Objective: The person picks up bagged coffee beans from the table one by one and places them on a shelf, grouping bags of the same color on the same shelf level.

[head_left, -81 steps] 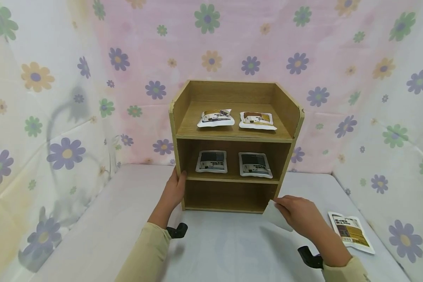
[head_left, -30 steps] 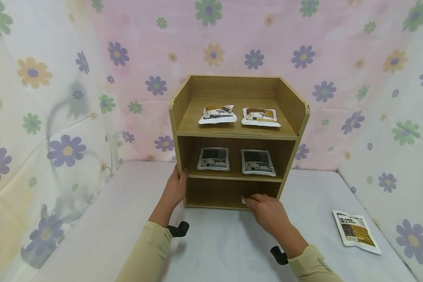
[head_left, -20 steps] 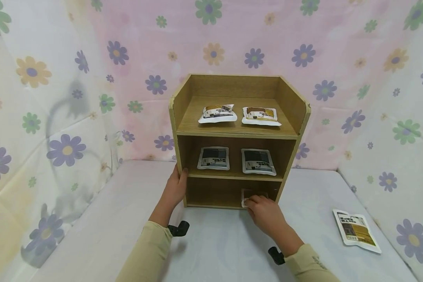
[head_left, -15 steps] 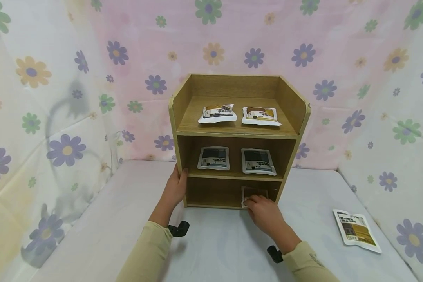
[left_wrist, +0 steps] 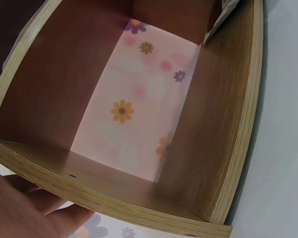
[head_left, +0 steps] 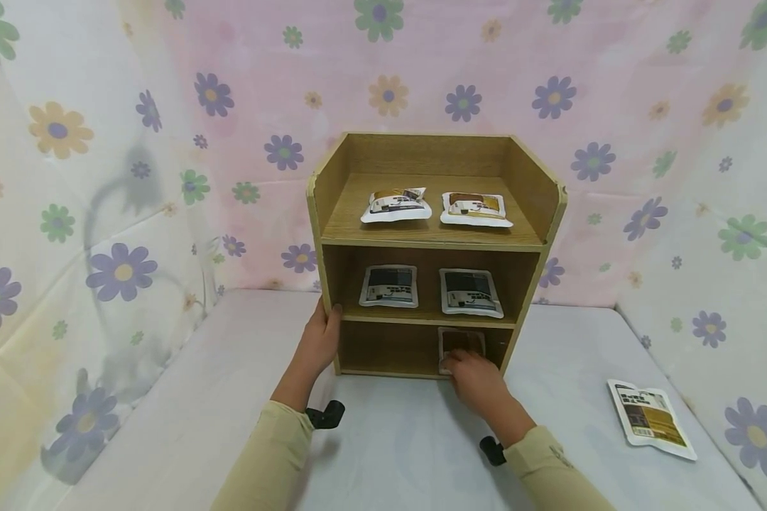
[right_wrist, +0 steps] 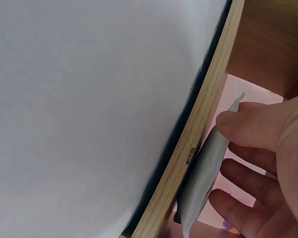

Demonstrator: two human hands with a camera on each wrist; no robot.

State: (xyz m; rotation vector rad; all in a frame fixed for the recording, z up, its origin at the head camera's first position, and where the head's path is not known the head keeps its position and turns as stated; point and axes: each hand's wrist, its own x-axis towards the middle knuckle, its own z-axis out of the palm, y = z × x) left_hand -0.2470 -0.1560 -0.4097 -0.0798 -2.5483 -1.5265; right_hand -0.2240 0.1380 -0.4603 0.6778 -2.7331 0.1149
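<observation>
My left hand (head_left: 316,341) grips the left side panel of a small wooden shelf (head_left: 422,245), thumb at its front edge and fingers outside. My right hand (head_left: 478,380) is at the right half of the bottom compartment. There it pinches the near edge of a flat white food pouch (head_left: 463,339) with a dark brown panel; the hand hides the pouch's near part. In the right wrist view, the thumb lies on one face of the pouch (right_wrist: 206,168) and several fingers curl at the other, close to the shelf's front edge (right_wrist: 188,148).
Two dark-labelled pouches, left (head_left: 388,286) and right (head_left: 470,292), lie on the middle shelf. The top bears two more, left (head_left: 396,206) and right (head_left: 476,209). Another yellow-brown pouch (head_left: 652,420) lies on the white tabletop (head_left: 396,454) at right. Floral cloth (head_left: 422,57) hangs behind.
My right hand has carried the pouch from beside the shelf's lower right corner into the bottom compartment. More of the pouch now shows beyond the fingers. The left hand keeps its grip.
</observation>
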